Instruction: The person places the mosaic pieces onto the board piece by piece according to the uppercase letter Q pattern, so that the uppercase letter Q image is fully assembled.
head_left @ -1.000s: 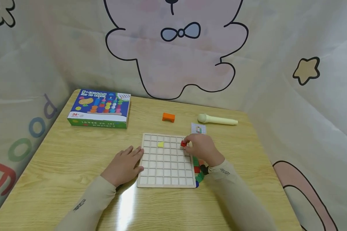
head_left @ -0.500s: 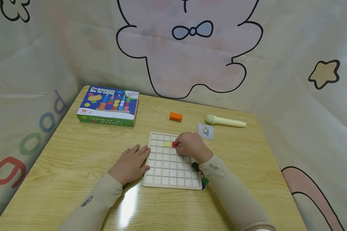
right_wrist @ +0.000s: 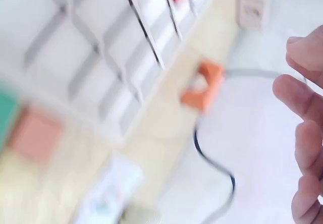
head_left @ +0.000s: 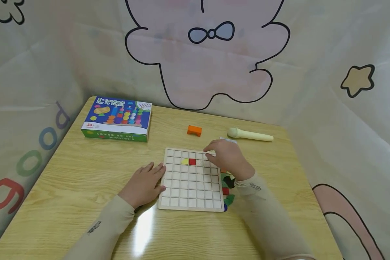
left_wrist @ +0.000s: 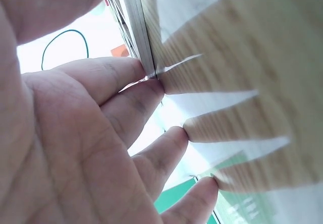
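A pale wooden grid board (head_left: pixel 188 195) lies on the table. In its upper part, a red square tile (head_left: pixel 192 162) sits in the cell directly right of a yellow piece (head_left: pixel 185 161) with a slanted edge. My left hand (head_left: pixel 143 185) rests at the board's left edge, fingers spread; in the left wrist view its fingertips (left_wrist: pixel 151 85) touch the board's side and the tabletop. Above the board's upper right corner is my right hand (head_left: pixel 229 160), holding nothing, with thumb and fingers apart. Loose coloured pieces (head_left: pixel 225 190) lie along the board's right side, partly hidden by the right wrist.
Behind the board stands an orange arch block (head_left: pixel 194 130). A cream toy microphone (head_left: pixel 251 135) lies at the back right, with a printed card (head_left: pixel 229 139) mostly hidden behind the right hand. A blue bead-set box (head_left: pixel 117 119) sits at the back left.
My right hand has carried the red tile left across the board, set it beside the yellow piece, let go and drawn back to the right. The left hand has stayed at the board's edge.
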Demonstrator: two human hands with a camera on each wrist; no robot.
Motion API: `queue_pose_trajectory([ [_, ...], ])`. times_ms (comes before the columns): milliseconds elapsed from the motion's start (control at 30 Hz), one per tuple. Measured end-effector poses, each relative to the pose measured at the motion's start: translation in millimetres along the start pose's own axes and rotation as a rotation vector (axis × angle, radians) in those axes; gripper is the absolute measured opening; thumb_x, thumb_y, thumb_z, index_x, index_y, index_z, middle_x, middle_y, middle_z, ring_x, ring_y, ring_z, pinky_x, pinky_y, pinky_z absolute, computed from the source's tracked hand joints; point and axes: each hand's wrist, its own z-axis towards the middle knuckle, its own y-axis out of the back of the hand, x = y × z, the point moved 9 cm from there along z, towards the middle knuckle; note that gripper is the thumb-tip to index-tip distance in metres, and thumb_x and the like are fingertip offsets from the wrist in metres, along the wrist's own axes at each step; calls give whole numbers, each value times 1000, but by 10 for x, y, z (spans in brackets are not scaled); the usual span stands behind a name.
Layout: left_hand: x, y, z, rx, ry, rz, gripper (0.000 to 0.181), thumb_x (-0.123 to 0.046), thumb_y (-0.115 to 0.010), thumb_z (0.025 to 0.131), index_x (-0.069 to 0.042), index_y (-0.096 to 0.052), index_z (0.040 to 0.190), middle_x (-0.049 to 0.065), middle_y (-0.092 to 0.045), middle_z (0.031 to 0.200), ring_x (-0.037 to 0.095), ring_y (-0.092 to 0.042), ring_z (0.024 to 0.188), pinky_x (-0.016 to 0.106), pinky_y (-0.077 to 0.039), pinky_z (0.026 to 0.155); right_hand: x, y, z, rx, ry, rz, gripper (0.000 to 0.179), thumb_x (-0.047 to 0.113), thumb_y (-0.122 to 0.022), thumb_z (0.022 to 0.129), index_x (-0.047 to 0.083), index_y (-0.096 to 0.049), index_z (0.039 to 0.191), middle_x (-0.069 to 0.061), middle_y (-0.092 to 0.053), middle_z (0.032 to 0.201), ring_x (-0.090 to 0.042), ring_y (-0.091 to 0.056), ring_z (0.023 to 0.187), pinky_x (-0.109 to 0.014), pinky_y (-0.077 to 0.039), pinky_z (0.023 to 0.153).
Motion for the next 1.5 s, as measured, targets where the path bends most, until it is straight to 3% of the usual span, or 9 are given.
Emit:
queue_pose_trajectory([
  [100, 23, -16, 0, 7, 5, 0, 73, -40, -69, 105, -2, -44, 162, 17, -42, 166, 49, -33, 153, 66, -30, 121, -207, 209, -185, -43, -47, -13, 18, 22, -78, 98, 17, -86, 114, -1, -78, 116, -20, -74, 91, -30, -53, 55],
  [200, 36, -26, -1, 12, 4, 1, 73, -40, -69, 105, -2, -44, 162, 17, -42, 166, 49, -33, 153, 67, -30, 121, -425, 243, -381, -51, -98, -10, 19, 22, -78, 98, 15, -86, 114, -3, -79, 114, -20, -73, 88, -32, -51, 54],
  [367, 28, -21, -7, 13, 0, 0, 72, -39, -68, 106, -2, -44, 162, 17, -42, 166, 50, -33, 153, 68, -30, 120, -751, -81, -644, 27, -204, 57, 24, 23, -77, 98, 12, -83, 119, -4, -79, 112, -14, -58, 70, -30, -45, 53],
  [567, -6, 6, -21, 5, -15, -12, 71, -37, -69, 105, -1, -46, 161, 18, -43, 165, 51, -34, 152, 69, -31, 119, -938, -511, -784, 136, -318, 143, 34, 24, -75, 96, 12, -79, 127, -1, -77, 113, -15, -65, 85, -37, -56, 70],
  [733, -5, 36, -42, -9, -19, -12, 70, -36, -69, 106, 0, -46, 161, 20, -45, 164, 52, -35, 151, 69, -32, 119, -917, -641, -748, 142, -303, 122, 30, 25, -78, 94, 14, -82, 122, 0, -77, 111, -14, -66, 91, -42, -60, 80],
  [900, -5, 23, -35, 0, -11, -17, 71, -37, -69, 106, -1, -45, 161, 19, -43, 165, 51, -34, 152, 69, -31, 119, -916, -624, -741, 123, -307, 69, 24, 25, -78, 92, 14, -84, 112, 0, -76, 105, -14, -64, 86, -42, -59, 76],
  [1033, -14, 6, -7, 16, -9, -15, 72, -38, -68, 106, -1, -43, 163, 18, -41, 166, 50, -32, 153, 69, -29, 120, -896, -499, -724, 77, -330, 52, 26, 28, -77, 90, 16, -84, 112, 2, -75, 102, -13, -64, 83, -38, -57, 69],
  [1233, -27, 48, 1, 6, -7, -1, 71, -37, -68, 106, -1, -45, 162, 18, -43, 165, 50, -34, 152, 69, -31, 119, -481, -325, -418, 56, -193, 80, 26, 29, -79, 93, 17, -84, 115, 6, -74, 97, -9, -60, 73, -28, -50, 55],
  [1500, -22, 31, -17, 11, -16, -19, 70, -37, -68, 106, -1, -45, 162, 19, -43, 165, 51, -33, 152, 69, -31, 119, -80, -516, -8, 157, -81, 32, 20, 25, -79, 95, 21, -84, 114, 8, -73, 94, -8, -60, 76, -26, -50, 59],
])
